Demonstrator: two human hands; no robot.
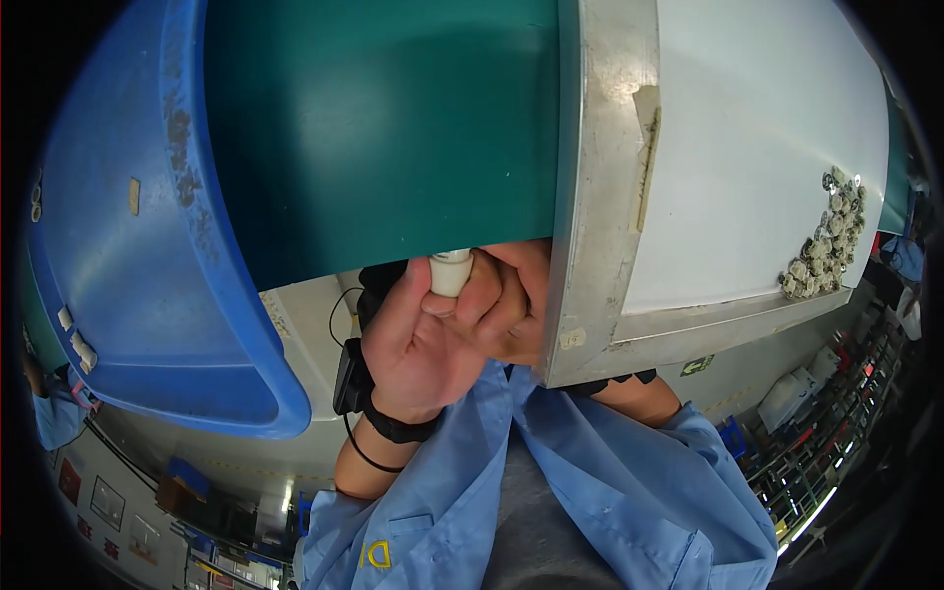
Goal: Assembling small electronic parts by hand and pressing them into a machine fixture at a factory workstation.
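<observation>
Between my two hands, at the front edge of the green work surface (393, 147), is a small white plastic cylinder, perhaps a cap or lamp base (450, 275). My left hand (418, 344) is closed on it from the left, its thumb along the side. My right hand (511, 300) is curled against it from the right, fingers bent and pressed to the part. The lower end of the cylinder is hidden by fingers. A black band with a small black device (349, 379) and a cable is on my left wrist.
At the left stands a blue plastic tub (182, 393) with a few small white pieces (84, 352). On the right, a metal-framed white tray (590, 197) holds a heap of small white-and-metal parts (831, 241). Loaded racks (816, 452) stand beyond, lower right. Another person's sleeve (59, 413) shows far left.
</observation>
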